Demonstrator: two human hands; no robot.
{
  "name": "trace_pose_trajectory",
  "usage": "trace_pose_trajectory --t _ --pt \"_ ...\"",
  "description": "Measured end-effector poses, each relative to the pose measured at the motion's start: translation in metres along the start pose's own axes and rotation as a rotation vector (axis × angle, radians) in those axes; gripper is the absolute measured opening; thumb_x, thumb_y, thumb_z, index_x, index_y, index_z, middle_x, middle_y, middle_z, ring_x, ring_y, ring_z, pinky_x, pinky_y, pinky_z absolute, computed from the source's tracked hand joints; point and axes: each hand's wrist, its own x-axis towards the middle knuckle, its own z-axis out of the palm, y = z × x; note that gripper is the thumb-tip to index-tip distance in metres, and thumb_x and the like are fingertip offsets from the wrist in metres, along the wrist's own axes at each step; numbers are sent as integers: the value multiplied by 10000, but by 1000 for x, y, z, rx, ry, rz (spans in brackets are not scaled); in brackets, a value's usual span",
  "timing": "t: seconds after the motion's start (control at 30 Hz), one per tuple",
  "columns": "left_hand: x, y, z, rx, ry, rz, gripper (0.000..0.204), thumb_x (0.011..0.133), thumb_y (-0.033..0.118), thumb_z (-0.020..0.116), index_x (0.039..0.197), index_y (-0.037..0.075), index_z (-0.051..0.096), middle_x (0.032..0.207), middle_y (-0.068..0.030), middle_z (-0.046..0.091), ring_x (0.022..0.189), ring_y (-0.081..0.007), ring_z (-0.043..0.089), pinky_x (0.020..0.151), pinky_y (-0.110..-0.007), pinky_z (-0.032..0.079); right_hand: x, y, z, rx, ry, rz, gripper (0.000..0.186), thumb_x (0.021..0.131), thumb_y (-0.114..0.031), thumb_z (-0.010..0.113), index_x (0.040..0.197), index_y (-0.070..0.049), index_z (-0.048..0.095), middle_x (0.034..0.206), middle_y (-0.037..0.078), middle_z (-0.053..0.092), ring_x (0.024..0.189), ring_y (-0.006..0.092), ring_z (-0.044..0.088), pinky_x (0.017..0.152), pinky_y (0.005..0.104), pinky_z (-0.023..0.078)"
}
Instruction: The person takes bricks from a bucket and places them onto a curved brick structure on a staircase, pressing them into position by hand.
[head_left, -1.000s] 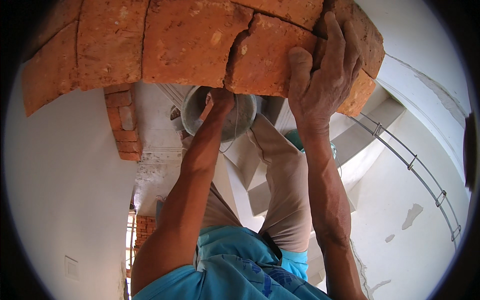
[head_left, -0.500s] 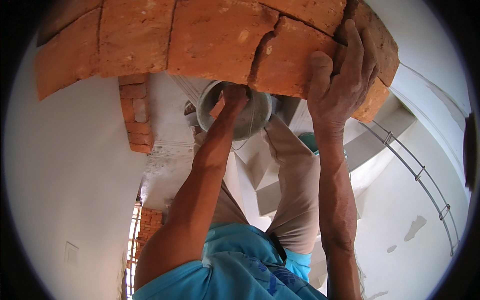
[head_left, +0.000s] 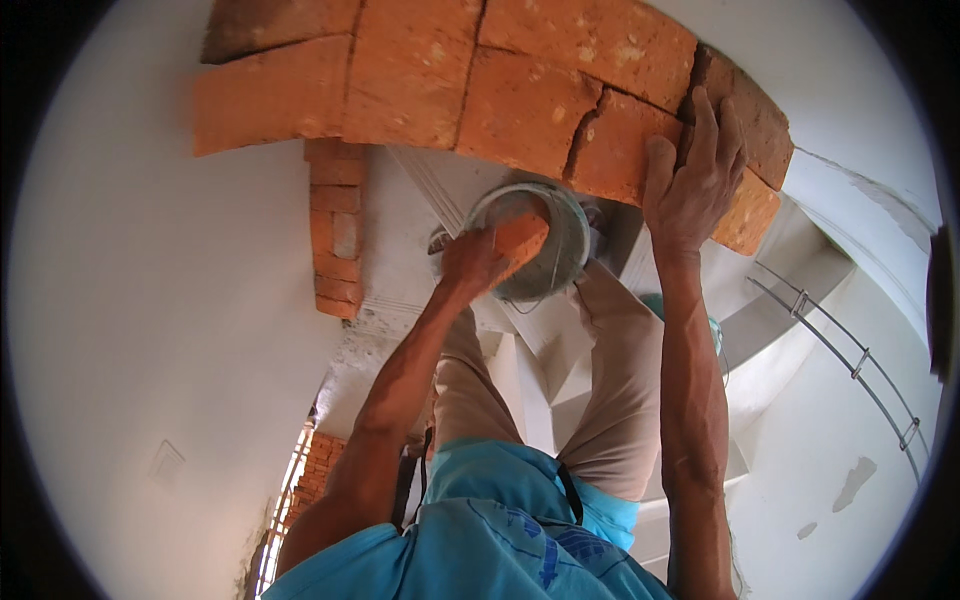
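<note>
My left hand (head_left: 472, 262) is closed around an orange brick (head_left: 523, 241), holding it tilted over the near-left rim of a grey bucket (head_left: 566, 240). The bucket has a thin wire handle and stands below, in front of my legs; what lies inside is mostly hidden. A curved-looking course of orange bricks (head_left: 525, 105) crosses the top of the view. On its right part rests my right hand (head_left: 695, 185), fingers spread against the brick faces, holding nothing.
A narrow stack of bricks (head_left: 336, 225) stands by the white wall (head_left: 180, 300) at left. More bricks (head_left: 318, 462) are piled farther back. Concrete stairs (head_left: 775, 310) descend at right, beside a bent steel rebar frame (head_left: 855, 365). A greenish bucket (head_left: 655, 303) shows behind my right forearm.
My left hand has drawn the brick up from inside the bucket toward its left rim. The whole view has shifted, so the bricks appear farther right. My right hand stays on the brick course.
</note>
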Motion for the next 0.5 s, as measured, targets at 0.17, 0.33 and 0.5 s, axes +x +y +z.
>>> trace_pose_trajectory --t 0.17,0.33,0.5 --pt "-111 -23 -50 -150 250 71 640 815 424 793 1292 13 678 1111 -238 740 938 -404 726 854 -469 572 4 -9 -7 11 -2 33 641 858 -242 697 1465 -80 566 1497 257 485 1393 456 443 1185 569 337" --pt "-213 -25 -128 -662 183 -99 519 852 239 778 1284 -32 680 1089 -145 746 967 -206 731 844 -334 567 3 -12 -8 3 0 42 646 860 -231 688 1468 -59 552 1502 254 481 1428 452 421 1212 571 312" --pt "-260 -29 -189 -854 445 -106 566 847 198 776 1315 -93 645 1105 -137 731 973 -155 692 854 -316 568 3 -13 -7 4 10 43 647 866 -229 667 1477 -56 540 1527 257 464 1452 447 400 1225 569 295"
